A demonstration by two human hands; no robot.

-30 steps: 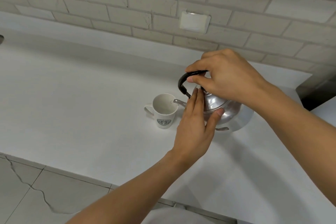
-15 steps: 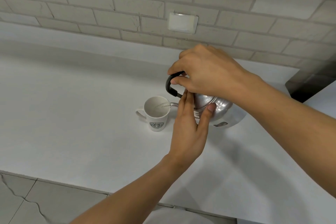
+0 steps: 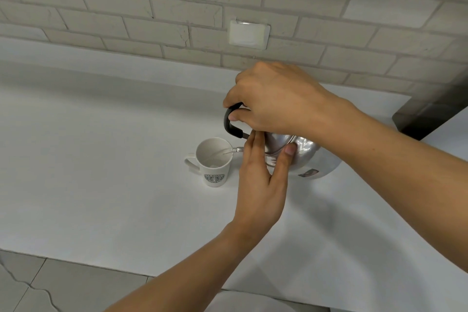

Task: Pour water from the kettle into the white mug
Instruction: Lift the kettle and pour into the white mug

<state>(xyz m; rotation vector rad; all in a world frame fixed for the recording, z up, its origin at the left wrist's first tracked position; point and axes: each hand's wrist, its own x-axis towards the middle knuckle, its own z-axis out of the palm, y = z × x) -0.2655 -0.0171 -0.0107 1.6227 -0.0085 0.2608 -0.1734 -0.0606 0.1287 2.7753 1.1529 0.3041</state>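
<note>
A shiny metal kettle (image 3: 307, 153) with a black handle is tilted to the left, its thin spout over the rim of the white mug (image 3: 214, 163). A thin stream of water runs from the spout into the mug. The mug stands upright on the white counter (image 3: 101, 159), with a green logo on its front and its handle to the left. My right hand (image 3: 276, 101) is closed around the kettle's black handle from above. My left hand (image 3: 263, 177) lies flat against the kettle's lid, fingers and thumb pressed on it.
A brick wall with a white socket plate (image 3: 249, 34) runs behind the counter. A dark object (image 3: 430, 114) sits at the far right edge. The counter's front edge runs along the bottom, with grey floor tiles (image 3: 63, 284) below it.
The kettle has tipped further to the left, bringing its spout over the mug. Water now flows into the mug. Both hands kept their hold.
</note>
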